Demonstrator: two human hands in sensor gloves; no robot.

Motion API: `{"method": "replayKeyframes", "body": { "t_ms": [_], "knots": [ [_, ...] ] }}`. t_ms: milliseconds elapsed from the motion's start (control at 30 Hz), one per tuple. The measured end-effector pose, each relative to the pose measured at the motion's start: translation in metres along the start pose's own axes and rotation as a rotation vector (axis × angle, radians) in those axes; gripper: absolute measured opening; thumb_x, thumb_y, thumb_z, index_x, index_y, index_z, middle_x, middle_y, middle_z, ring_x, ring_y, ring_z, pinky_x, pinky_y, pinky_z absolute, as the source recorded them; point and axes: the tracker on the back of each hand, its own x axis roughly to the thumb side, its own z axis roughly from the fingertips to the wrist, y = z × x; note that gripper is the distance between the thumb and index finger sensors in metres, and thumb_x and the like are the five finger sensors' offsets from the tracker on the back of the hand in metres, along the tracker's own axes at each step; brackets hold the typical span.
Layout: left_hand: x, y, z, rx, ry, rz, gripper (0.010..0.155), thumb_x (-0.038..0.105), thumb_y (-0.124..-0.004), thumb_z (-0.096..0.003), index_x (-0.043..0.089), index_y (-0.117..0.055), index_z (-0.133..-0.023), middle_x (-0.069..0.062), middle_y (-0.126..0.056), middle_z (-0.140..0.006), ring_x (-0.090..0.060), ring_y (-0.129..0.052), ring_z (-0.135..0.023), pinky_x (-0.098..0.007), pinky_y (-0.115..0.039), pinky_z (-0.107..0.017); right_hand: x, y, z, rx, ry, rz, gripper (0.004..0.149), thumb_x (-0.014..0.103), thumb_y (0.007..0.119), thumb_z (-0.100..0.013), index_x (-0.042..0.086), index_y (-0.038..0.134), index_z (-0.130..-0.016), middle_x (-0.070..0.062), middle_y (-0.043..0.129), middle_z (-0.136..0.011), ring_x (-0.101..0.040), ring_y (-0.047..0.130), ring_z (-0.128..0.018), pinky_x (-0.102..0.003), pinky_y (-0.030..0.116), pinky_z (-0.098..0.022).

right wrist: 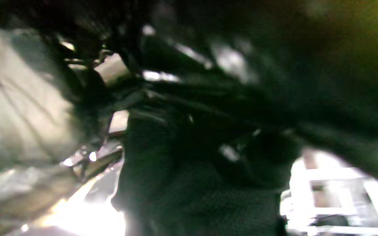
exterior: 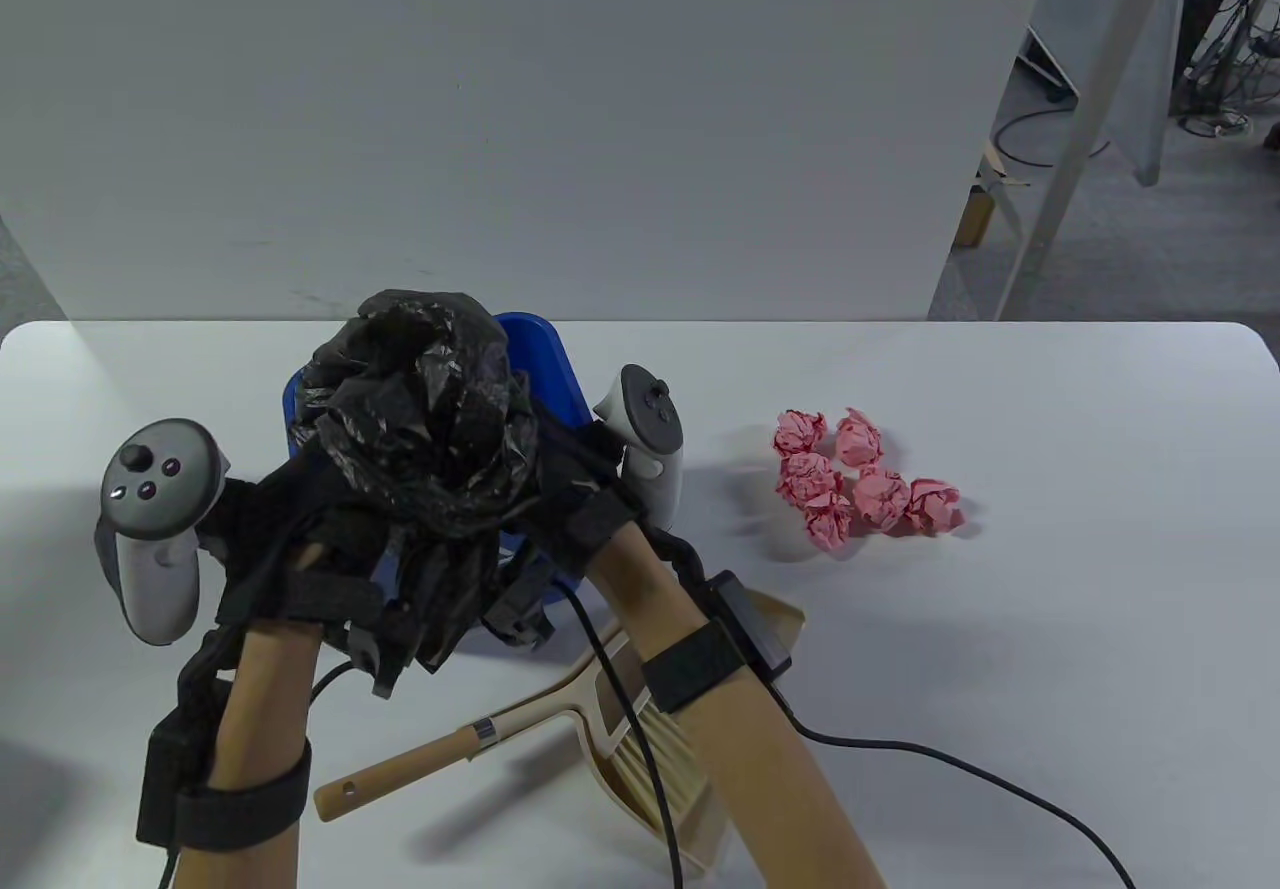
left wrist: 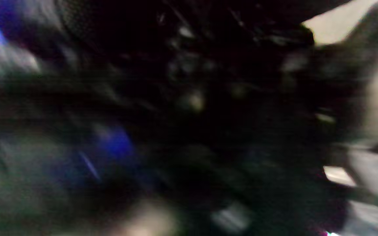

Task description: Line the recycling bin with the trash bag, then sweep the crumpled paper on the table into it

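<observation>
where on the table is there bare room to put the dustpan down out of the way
Bare: the right end of the table, beyond the paper balls; the far strip behind them; the far left corner. Crowded: near centre, where both hands hold the bag over the bin, with the dustpan and brush just below.

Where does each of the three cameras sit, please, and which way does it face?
Table view: above the near edge, looking down at the table; shows both forearms, left hand and right hand holding the black trash bag over the blue bin.
Left wrist view: at the left wrist, blurred dark plastic with blue patches.
Right wrist view: at the right wrist, blurred glove and plastic.
Shared: the trash bag.
</observation>
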Motion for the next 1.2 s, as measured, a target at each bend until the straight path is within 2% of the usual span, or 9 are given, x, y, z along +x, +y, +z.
{"method": "replayKeyframes", "body": {
  "t_ms": [67,100,167,267,433,600,800,967,1200],
  "knots": [
    [-0.002,0.008,-0.004,0.178,0.051,-0.278,0.055,0.048,-0.061,-0.0630,0.017,-0.079,-0.104,-0.021,-0.069,-0.116,-0.041,-0.091,-0.087,-0.051,-0.083,-0.054,0.006,-0.016,0.006,-0.093,0.055,0.157,0.050,0.044,0.053,-0.065,0.015,0.067,-0.104,-0.028,0.046,-0.119,-0.065,0.041,-0.098,-0.079,0.048,-0.062],
    [-0.004,0.010,-0.004,0.206,0.068,-0.330,0.053,0.048,-0.063,-0.0626,0.016,-0.082,-0.100,-0.018,-0.074,-0.112,-0.037,-0.093,-0.082,-0.048,-0.083,-0.052,0.009,-0.022,0.009,-0.124,0.055,0.223,0.050,0.044,0.053,-0.065,0.015,0.066,-0.103,-0.029,0.049,-0.118,-0.063,0.046,-0.098,-0.076,0.052,-0.063],
    [-0.015,0.016,-0.006,0.215,0.110,-0.369,0.050,0.048,-0.065,-0.0626,0.016,-0.085,-0.095,-0.015,-0.081,-0.106,-0.031,-0.096,-0.073,-0.046,-0.084,-0.048,0.021,-0.041,0.019,-0.246,0.054,0.410,0.049,0.043,0.053,-0.065,0.014,0.067,-0.102,-0.027,0.056,-0.115,-0.058,0.058,-0.095,-0.068,0.061,-0.062],
    [-0.032,0.022,-0.008,0.190,0.182,-0.381,0.044,0.048,-0.070,-0.0617,0.015,-0.088,-0.084,-0.011,-0.088,-0.095,-0.027,-0.096,-0.064,-0.045,-0.083,-0.045,0.030,-0.062,0.035,-0.358,0.060,0.543,0.048,0.042,0.055,-0.065,0.013,0.068,-0.101,-0.026,0.061,-0.112,-0.055,0.063,-0.092,-0.062,0.066,-0.060],
    [-0.059,0.028,-0.002,0.215,0.254,-0.409,0.042,0.050,-0.071,-0.0612,0.015,-0.087,-0.079,-0.009,-0.090,-0.090,-0.023,-0.096,-0.058,-0.044,-0.083,-0.042,0.021,-0.092,0.056,-0.476,0.100,0.685,0.048,0.040,0.056,-0.064,0.013,0.066,-0.102,-0.027,0.063,-0.109,-0.054,0.066,-0.089,-0.061,0.067,-0.059],
    [-0.084,0.032,0.006,0.192,0.333,-0.410,0.042,0.049,-0.071,-0.0617,0.014,-0.085,-0.082,-0.010,-0.087,-0.092,-0.024,-0.095,-0.060,-0.044,-0.082,-0.044,0.000,-0.111,0.063,-0.497,0.162,0.721,0.050,0.039,0.057,-0.064,0.013,0.061,-0.106,-0.027,0.063,-0.109,-0.054,0.066,-0.089,-0.062,0.067,-0.059],
    [-0.117,0.031,0.009,0.161,0.389,-0.381,0.047,0.042,-0.067,-0.0635,0.016,-0.074,-0.102,-0.016,-0.075,-0.106,-0.032,-0.090,-0.077,-0.050,-0.079,-0.053,-0.031,-0.124,0.061,-0.497,0.255,0.733,0.052,0.039,0.057,-0.064,0.013,0.058,-0.109,-0.027,0.062,-0.109,-0.054,0.066,-0.089,-0.062,0.067,-0.059],
    [-0.143,0.028,0.000,0.190,0.384,-0.334,0.050,0.046,-0.062,-0.0639,0.021,-0.070,-0.106,-0.014,-0.071,-0.111,-0.035,-0.087,-0.085,-0.054,-0.077,-0.059,-0.048,-0.132,0.055,-0.518,0.307,0.733,0.059,0.043,0.058,-0.063,0.009,0.051,-0.111,-0.027,0.061,-0.110,-0.054,0.065,-0.090,-0.063,0.066,-0.059],
    [-0.168,0.027,-0.024,0.140,0.293,0.062,0.058,0.055,-0.055,-0.0635,0.024,-0.060,-0.112,-0.012,-0.061,-0.118,-0.038,-0.077,-0.097,-0.061,-0.068,-0.068,-0.056,-0.140,0.037,-0.581,0.296,0.530,0.063,0.049,0.057,-0.062,0.012,0.050,-0.112,-0.025,0.060,-0.111,-0.053,0.064,-0.092,-0.066,0.062,-0.062]
  ]
}}
